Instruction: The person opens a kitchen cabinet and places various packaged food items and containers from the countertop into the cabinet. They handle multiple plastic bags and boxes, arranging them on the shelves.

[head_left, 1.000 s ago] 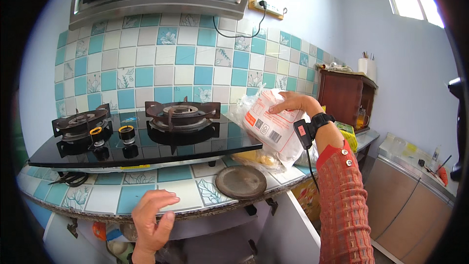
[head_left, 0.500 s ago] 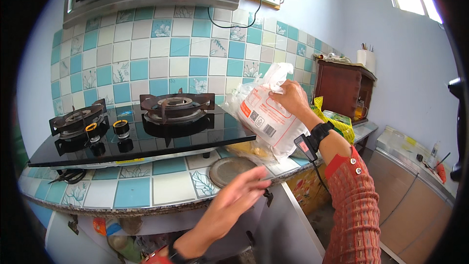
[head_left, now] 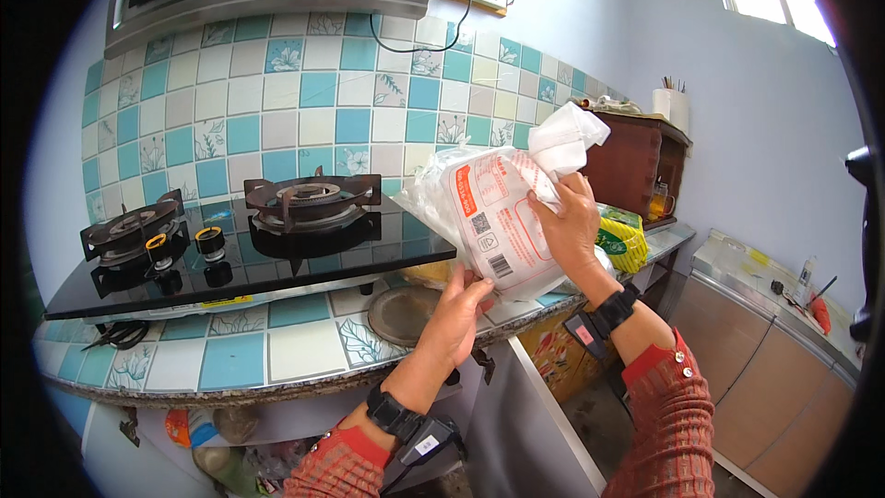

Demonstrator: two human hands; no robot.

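- The big white plastic bag with orange-red print (head_left: 502,221) is tilted over the counter's right end, just beside the black glass gas stove (head_left: 387,244); whether its base touches the counter cannot be told.
- The right hand (head_left: 573,226) is closed around the bag's bunched neck, thumb toward the printed face. That looks a sound hold: gather all the loose film there so nothing slips.
- The left hand (head_left: 454,321) is at the bag's lower left corner, thumb in front; its other fingers are partly hidden, so whether they grip cannot be told. Sliding that palm further under the base would probably carry the weight better and spare the thin film.
- Mind the crumpled clear plastic (head_left: 433,184) along the bag's left side, which could drag along or catch on the stove's corner.
- Clear the round grey-brown flat disc (head_left: 396,315) beside the left wrist; a low elbow could knock it off the tiled counter (head_left: 318,350).
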